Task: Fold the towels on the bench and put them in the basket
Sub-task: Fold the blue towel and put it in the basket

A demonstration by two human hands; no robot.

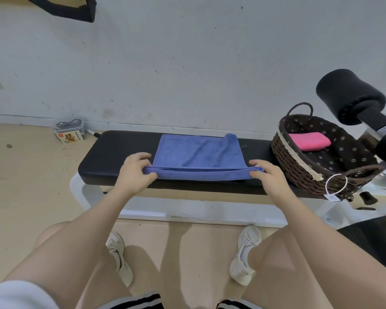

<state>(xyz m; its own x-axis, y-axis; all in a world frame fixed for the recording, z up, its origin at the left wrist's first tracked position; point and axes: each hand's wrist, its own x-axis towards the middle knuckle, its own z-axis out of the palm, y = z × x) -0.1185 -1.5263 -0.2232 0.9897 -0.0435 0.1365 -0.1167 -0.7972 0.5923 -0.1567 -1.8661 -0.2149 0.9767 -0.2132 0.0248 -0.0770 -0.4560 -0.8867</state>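
**Two hands at one blue towel, one pink towel already in the basket**

Head view: one black padded bench [112,152] stands on a white frame before a scuffed white wall; on it lies one blue towel [196,155], folded over, its right far corner curled up in a roll. Two hands are on the near folded edge; the left hand [135,169] pinches the left corner between thumb and curled fingers; the right hand [266,175] pinches the right corner the same way, thumb under and fingers over the fold. The edge runs taut between them, along the bench's front lip.

One dark wicker basket [299,168] with a flowered lining and two handles sits on the right end of the bench, just beside the blue towel; inside lies one folded pink towel [309,141]; a white ring with a tag hangs from the near handle. One black foam roller pad [350,97] juts in at the right. On the floor by the wall, one small box [69,131] holds cables. Two white shoes [118,257] stand on the tan floor.
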